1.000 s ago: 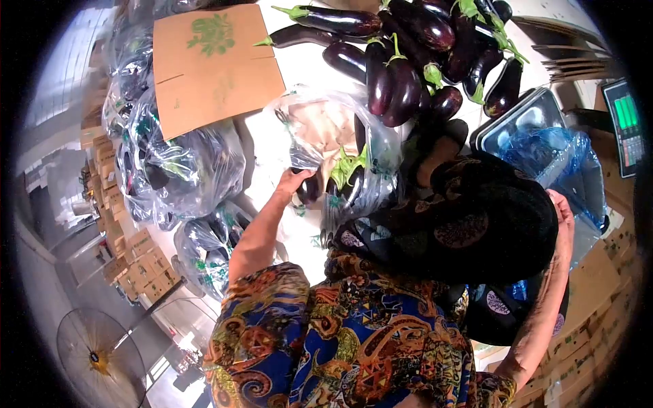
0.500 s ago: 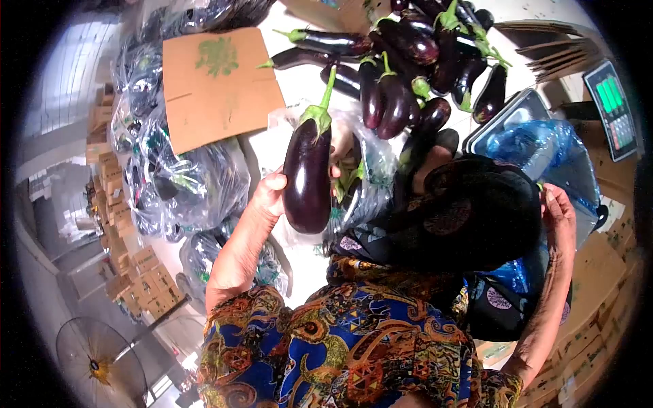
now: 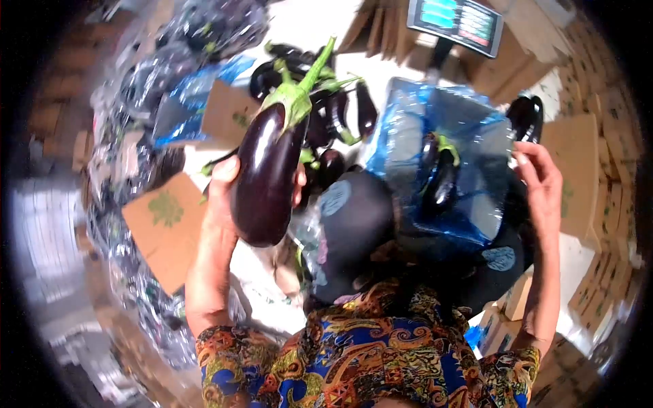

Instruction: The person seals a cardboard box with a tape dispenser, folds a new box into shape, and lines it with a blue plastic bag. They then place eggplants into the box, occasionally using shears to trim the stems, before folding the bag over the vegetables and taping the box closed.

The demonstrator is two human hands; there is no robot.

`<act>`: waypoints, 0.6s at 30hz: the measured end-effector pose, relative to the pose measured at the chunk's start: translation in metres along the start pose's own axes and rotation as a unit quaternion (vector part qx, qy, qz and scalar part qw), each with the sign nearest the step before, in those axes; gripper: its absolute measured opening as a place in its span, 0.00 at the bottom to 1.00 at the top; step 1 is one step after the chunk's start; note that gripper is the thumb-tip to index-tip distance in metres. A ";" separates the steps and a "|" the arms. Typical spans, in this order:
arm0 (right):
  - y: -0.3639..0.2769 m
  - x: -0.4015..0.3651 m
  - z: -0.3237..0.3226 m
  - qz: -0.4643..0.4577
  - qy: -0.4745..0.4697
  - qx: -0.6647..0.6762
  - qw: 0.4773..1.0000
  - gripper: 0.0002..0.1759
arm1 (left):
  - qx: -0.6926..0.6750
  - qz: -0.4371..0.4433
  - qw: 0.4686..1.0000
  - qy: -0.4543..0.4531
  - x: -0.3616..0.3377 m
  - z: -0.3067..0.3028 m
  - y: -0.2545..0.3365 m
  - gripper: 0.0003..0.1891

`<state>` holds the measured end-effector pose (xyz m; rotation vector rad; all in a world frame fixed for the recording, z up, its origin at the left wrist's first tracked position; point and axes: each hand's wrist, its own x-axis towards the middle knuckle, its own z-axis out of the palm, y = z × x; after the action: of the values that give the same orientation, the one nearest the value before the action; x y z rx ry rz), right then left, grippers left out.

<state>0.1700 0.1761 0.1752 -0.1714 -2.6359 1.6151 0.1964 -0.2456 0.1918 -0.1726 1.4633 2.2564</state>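
My left hand is wrapped round a large dark purple eggplant, its green stem pointing up and to the right. On the right, my right hand is beside the edge of a blue plastic bag; its fingers are bent together, and what they hold, if anything, is too small to tell. Inside that open bag lie two eggplants. More eggplants are heaped on the white surface behind the held one.
A scale display stands at the top. Cardboard pieces and clear bags of eggplants are at the left. Two eggplants lie beyond my right hand. Cardboard boxes line the right side.
The view has turned right, bringing the inside of the blue bag into sight. The eggplant in my left hand appears larger and more tilted. The dark shape that covered the bag has moved away.
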 end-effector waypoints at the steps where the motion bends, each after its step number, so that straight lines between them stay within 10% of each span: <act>1: -0.009 -0.004 0.001 -0.029 0.005 -0.016 0.999 0.09 | -0.031 -0.008 0.997 -0.065 0.012 0.001 0.005 0.48; 5: -0.030 -0.012 -0.023 -0.142 0.011 -0.089 0.986 0.12 | -0.083 -0.074 0.982 -0.151 0.049 0.051 0.012 0.49; 14: 0.271 -0.088 -0.111 0.195 0.142 -0.231 0.942 0.19 | 0.133 -0.128 0.967 -0.177 0.099 0.133 -0.007 0.47; 18: 0.364 -0.182 -0.069 0.416 0.058 -0.219 0.881 0.30 | 0.201 -0.128 0.956 -0.172 0.117 0.162 -0.023 0.46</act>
<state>0.3831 0.3798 -0.1136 -1.5368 -2.9437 0.9802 0.1227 -0.0587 0.2027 0.1456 1.5649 1.6444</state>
